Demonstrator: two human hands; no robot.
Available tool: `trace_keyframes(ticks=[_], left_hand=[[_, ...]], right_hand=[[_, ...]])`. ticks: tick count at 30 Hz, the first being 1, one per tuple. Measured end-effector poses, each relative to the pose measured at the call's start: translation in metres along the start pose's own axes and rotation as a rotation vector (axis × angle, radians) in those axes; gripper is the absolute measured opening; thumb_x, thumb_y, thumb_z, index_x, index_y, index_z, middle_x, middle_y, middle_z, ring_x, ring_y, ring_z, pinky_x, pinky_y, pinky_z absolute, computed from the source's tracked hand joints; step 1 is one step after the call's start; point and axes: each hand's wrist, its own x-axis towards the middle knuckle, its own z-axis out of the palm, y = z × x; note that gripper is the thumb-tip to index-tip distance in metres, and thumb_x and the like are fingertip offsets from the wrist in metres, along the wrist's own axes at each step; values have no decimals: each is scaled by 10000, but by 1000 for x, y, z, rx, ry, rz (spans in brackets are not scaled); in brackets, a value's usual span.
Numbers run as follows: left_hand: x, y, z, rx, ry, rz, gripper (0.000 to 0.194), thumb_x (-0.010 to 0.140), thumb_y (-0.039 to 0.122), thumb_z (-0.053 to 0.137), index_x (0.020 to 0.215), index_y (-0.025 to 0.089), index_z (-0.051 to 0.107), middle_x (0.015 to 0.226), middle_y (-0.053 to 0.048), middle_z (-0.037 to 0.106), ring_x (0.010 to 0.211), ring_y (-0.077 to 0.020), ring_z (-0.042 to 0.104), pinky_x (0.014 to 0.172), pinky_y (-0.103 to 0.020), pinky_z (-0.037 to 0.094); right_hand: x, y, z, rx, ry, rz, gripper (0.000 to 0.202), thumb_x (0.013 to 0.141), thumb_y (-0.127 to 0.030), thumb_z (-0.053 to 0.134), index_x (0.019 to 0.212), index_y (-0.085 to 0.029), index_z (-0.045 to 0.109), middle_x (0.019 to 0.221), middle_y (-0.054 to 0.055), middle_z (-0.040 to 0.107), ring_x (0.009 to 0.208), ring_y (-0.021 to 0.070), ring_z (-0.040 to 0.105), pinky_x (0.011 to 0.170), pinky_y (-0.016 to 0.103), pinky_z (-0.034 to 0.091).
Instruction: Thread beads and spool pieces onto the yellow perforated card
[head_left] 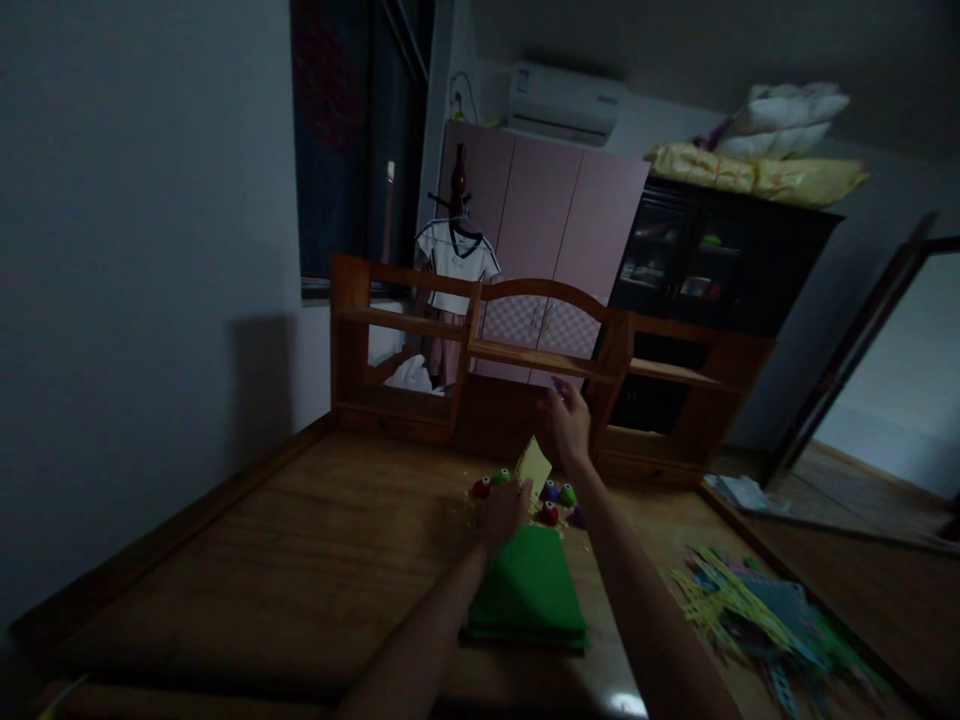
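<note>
My left hand (pixel 504 512) is closed on the lower edge of a pale yellow sheet (pixel 533 466), which stands tilted up. My right hand (pixel 568 418) is raised beyond it, fingers pinched around a small purple thing (pixel 558 387) too dim to name. Around the sheet lie several small rounded pieces with pale round tops: a red one (pixel 549 513), a green one (pixel 567 495) and a purple one (pixel 551 490) among them. Tiny yellow scraps are scattered about these pieces. Nearer me a green stack of sheets (pixel 529 590) lies flat below my left hand.
The wooden surface (pixel 300 560) ends at a shelved wooden headboard (pixel 540 358). At the right lies a heap of cut-out coloured sheets (pixel 765 610). A wall (pixel 165 250) borders the left side. Farther back stand pink cabinets (pixel 540 220) and a hanging white shirt (pixel 455 262).
</note>
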Motion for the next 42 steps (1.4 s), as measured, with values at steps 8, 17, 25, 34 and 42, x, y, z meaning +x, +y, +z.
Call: trace_keyframes(ticks=[8, 17, 25, 34, 42], left_hand=[[11, -19, 20, 29, 101, 35, 518, 895, 487, 290, 715, 139, 630, 781, -141, 659, 760, -212, 601, 643, -286, 364], [16, -24, 22, -15, 147, 79, 513, 900, 466, 297, 644, 144, 604, 672, -114, 645, 652, -178, 589, 615, -262, 360], [14, -17, 17, 34, 138, -19, 402, 863, 430, 410, 746, 131, 650, 804, -142, 674, 775, -201, 610, 637, -250, 367], [10, -12, 14, 30, 119, -36, 399, 856, 432, 428, 761, 121, 659, 763, -126, 673, 738, -197, 607, 639, -252, 380], [15, -22, 19, 32, 138, 36, 456, 861, 474, 385, 750, 120, 650, 800, -139, 671, 744, -189, 603, 632, -248, 364]], right_hand=[[-61, 83, -107, 145, 412, 366, 398, 675, -506, 627, 861, -164, 546, 754, 38, 636, 585, 171, 619, 517, 294, 502], [-99, 102, -101, 285, 225, 392, 427, 658, -421, 682, 994, -176, 584, 886, 70, 664, 745, 194, 650, 656, 321, 520], [-106, 96, -94, 230, 123, 412, 468, 632, -401, 695, 1027, -183, 570, 876, 52, 654, 780, 186, 625, 673, 331, 518], [-106, 110, -99, 119, 151, 408, 422, 624, -439, 680, 925, -175, 546, 847, 44, 627, 783, 172, 594, 702, 299, 479], [-109, 101, -96, 149, 97, 398, 407, 681, -470, 637, 956, -187, 537, 845, 21, 614, 750, 146, 595, 664, 275, 487]])
